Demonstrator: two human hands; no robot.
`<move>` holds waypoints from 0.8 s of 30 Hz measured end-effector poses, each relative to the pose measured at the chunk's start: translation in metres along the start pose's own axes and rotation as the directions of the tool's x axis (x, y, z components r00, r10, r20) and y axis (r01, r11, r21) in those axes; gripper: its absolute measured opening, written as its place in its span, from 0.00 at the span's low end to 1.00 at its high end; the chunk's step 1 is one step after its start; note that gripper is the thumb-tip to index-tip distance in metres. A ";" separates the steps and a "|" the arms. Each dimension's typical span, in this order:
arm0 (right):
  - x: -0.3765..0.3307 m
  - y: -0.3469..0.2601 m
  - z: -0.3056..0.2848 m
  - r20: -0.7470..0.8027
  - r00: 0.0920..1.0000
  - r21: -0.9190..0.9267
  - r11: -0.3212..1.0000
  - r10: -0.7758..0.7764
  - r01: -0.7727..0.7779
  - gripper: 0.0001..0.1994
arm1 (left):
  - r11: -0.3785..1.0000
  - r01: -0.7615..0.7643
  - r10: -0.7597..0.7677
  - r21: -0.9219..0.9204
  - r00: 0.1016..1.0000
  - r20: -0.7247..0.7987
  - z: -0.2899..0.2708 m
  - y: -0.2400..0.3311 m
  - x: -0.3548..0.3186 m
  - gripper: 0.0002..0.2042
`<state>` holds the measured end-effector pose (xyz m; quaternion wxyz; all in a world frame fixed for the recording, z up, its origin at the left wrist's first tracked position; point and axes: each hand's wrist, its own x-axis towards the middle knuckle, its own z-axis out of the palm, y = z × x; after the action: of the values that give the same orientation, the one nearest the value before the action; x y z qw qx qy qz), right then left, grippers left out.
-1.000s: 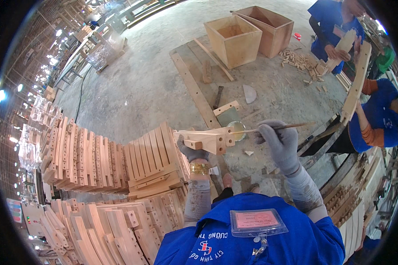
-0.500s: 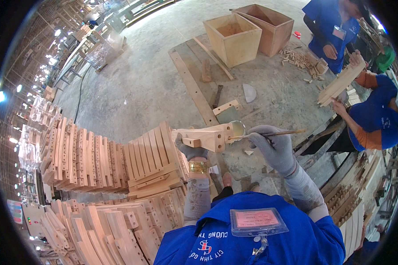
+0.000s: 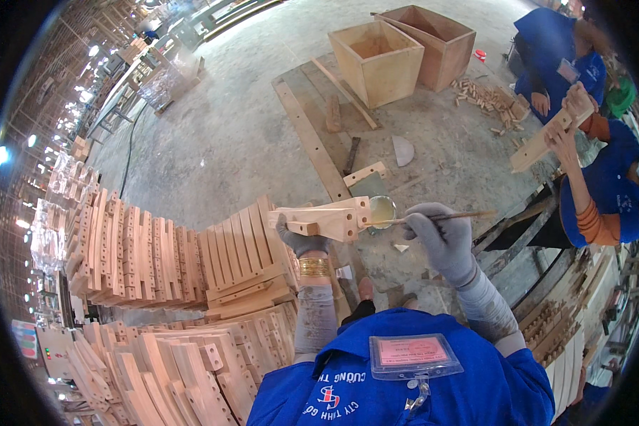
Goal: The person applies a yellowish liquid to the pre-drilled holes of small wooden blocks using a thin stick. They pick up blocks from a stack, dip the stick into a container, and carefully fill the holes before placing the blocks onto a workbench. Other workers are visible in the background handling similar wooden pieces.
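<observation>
My gloved left hand (image 3: 298, 238) is wrapped round pale wooden pieces (image 3: 334, 219) with round holes drilled in the end; gold bangles circle that wrist. In my gloved right hand (image 3: 441, 241) is a thin wooden-handled brush (image 3: 468, 215), pinched between the fingers. Its tip points left and reaches the holed end of the wood, though whether it enters a hole is too small to tell. Just behind that end sits a round container (image 3: 383, 208) of pale yellowish liquid, on the worktable (image 3: 433, 149).
Stacks of drilled wooden parts (image 3: 138, 248) fill the left side. Two wooden boxes (image 3: 376, 67) stand at the table's far side, near scattered dowels (image 3: 486, 99). A hammer (image 3: 351, 156) lies mid-table. On the right, co-workers in blue handle a wooden board (image 3: 536, 149).
My left hand and the wood have shifted slightly left. The brush remains at the holed end. At right, a co-worker's hands have moved along the board, and another co-worker has leaned further right.
</observation>
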<state>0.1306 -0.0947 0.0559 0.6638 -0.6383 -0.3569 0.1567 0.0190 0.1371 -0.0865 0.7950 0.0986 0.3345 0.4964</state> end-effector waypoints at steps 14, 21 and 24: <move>0.010 0.175 0.011 0.149 0.989 -0.568 0.816 -0.026 0.107 0.06 | 1.000 0.014 -0.013 -0.027 0.999 0.048 -0.028 0.015 0.014 0.25; 0.008 0.169 0.007 0.140 0.990 -0.479 0.874 -0.016 0.081 0.07 | 0.999 0.043 -0.043 -0.024 0.999 -0.001 -0.037 0.018 0.015 0.26; -0.002 0.168 0.008 0.157 0.987 -0.393 0.919 0.043 0.023 0.08 | 0.999 0.050 -0.050 -0.013 0.999 0.008 -0.033 0.016 0.011 0.27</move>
<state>0.1649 -0.0675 -0.1063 0.4897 -0.7456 -0.4308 0.1367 -0.0102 0.1487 -0.1083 0.8092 0.0869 0.3303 0.4780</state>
